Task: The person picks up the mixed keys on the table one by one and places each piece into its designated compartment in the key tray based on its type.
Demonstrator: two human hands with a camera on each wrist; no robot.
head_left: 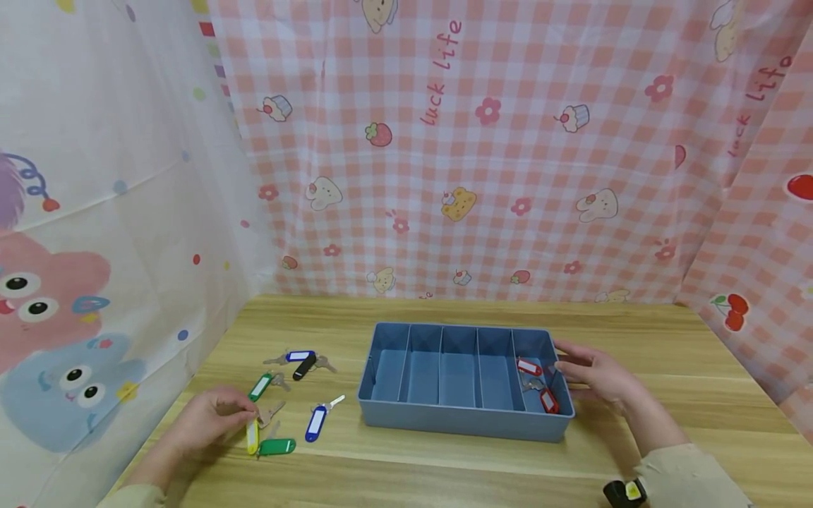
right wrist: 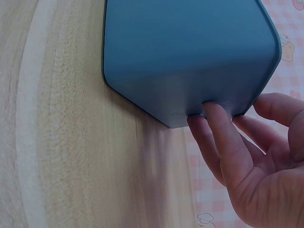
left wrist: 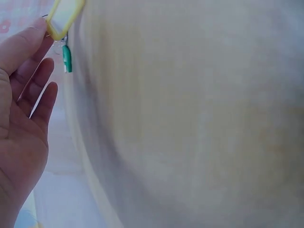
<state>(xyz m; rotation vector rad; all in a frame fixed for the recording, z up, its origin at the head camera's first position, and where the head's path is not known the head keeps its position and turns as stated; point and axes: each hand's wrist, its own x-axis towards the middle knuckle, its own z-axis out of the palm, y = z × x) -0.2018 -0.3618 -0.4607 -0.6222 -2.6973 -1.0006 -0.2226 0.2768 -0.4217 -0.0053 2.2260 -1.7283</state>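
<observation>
My left hand (head_left: 212, 421) pinches the ring of a yellow key tag (head_left: 253, 437) between thumb and index finger; its other fingers are loosely bent. A key (head_left: 272, 415) shows beside the fingertips. Just right of the yellow tag lies a green key tag (head_left: 276, 446), and another green key tag (head_left: 260, 386) with a key is beyond the hand. At the right end of a blue-grey divided box (head_left: 464, 418), my right hand (head_left: 600, 377) holds the end wall, thumb at the rim and fingers against the outside. Two red key tags (head_left: 549, 401) with keys lie in the rightmost compartment.
Two blue key tags (head_left: 315, 423) and a black key tag (head_left: 305, 367), with keys, lie between the left hand and the box. A small black object (head_left: 624, 492) is by the right sleeve. Patterned cloths (head_left: 444, 155) border the wooden table (head_left: 444, 469).
</observation>
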